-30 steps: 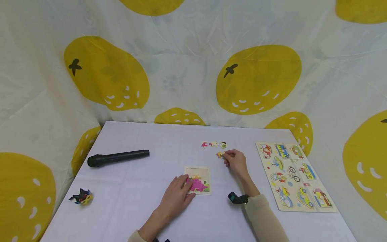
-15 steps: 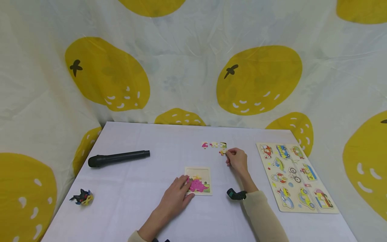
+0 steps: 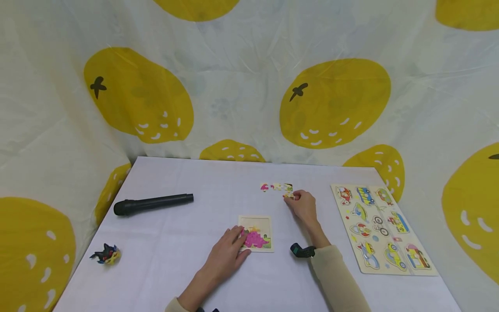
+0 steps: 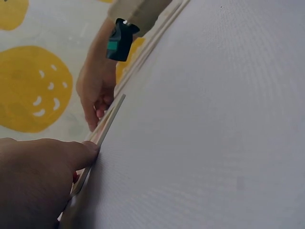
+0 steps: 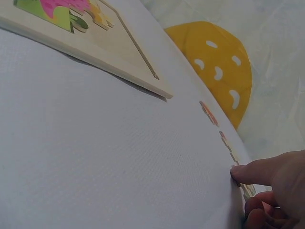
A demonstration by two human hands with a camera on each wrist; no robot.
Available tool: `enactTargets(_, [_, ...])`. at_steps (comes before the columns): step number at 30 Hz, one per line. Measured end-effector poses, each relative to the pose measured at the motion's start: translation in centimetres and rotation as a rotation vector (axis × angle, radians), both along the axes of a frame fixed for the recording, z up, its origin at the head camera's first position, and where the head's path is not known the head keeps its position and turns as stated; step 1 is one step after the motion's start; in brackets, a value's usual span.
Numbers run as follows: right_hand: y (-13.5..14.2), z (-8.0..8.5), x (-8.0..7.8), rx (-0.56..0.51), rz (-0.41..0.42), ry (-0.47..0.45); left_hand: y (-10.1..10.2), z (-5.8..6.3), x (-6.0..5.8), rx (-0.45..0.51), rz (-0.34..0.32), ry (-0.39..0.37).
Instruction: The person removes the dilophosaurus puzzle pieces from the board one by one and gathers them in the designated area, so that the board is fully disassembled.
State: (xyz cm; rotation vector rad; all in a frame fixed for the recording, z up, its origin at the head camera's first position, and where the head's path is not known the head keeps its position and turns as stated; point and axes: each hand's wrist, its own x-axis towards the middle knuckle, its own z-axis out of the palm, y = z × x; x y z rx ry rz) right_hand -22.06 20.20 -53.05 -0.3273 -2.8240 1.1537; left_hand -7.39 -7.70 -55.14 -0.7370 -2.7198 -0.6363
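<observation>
My left hand (image 3: pixel 223 253) rests over the left side of a small wooden puzzle tray (image 3: pixel 271 234), its fingertips on the pink dinosaur picture (image 3: pixel 255 239). Bare wood shows across the tray's upper part. In the left wrist view the thumb (image 4: pixel 85 153) lies at the tray's edge. Farther back, my right hand (image 3: pixel 306 209) pinches a small yellow-and-red puzzle piece (image 3: pixel 287 195) low at the tabletop, partly covered by the thumb and fingers. Just beyond it lie a pink piece (image 3: pixel 264 187), a cream piece (image 3: pixel 277 186) and a green-cornered piece (image 3: pixel 288 186) in a row.
On the right lies a large wooden vehicle puzzle board (image 3: pixel 374 234). A black microphone (image 3: pixel 153 204) lies at the left, with a small black-and-yellow toy figure (image 3: pixel 106 254) nearer the front. A fruit-print curtain (image 3: pixel 234 86) hangs behind the white table (image 3: pixel 175 251).
My right hand has shifted the puzzle piece slightly away and to the right, up close under the green-cornered piece. The left hand stays on the tray.
</observation>
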Motion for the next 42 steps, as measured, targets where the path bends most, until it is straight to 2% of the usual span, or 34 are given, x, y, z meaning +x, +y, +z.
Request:
enactTargets(7, [-0.1,0.3,0.1,-0.015,-0.002,-0.035,0.0,0.1,0.0,0.002,0.002,-0.039])
enactTargets(18, [-1.3,1.5,1.2,-0.038,0.020,-0.040,0.0,0.3,0.0,0.000,0.006,-0.021])
enactTargets(23, [-2.4,2.4,2.2,-0.018,0.083,-0.017,0.0,0.2,0.0,0.008,0.002,-0.017])
enactTargets(34, [-4.5,3.2,4.3,-0.058,0.273,0.003,0.1,0.1,-0.2,-0.007,-0.082,0.111])
enactTargets(42, [-5.5,3.1,5.9,-0.033,0.348,0.005,0.1,0.3,-0.1,-0.035,-0.092,0.089])
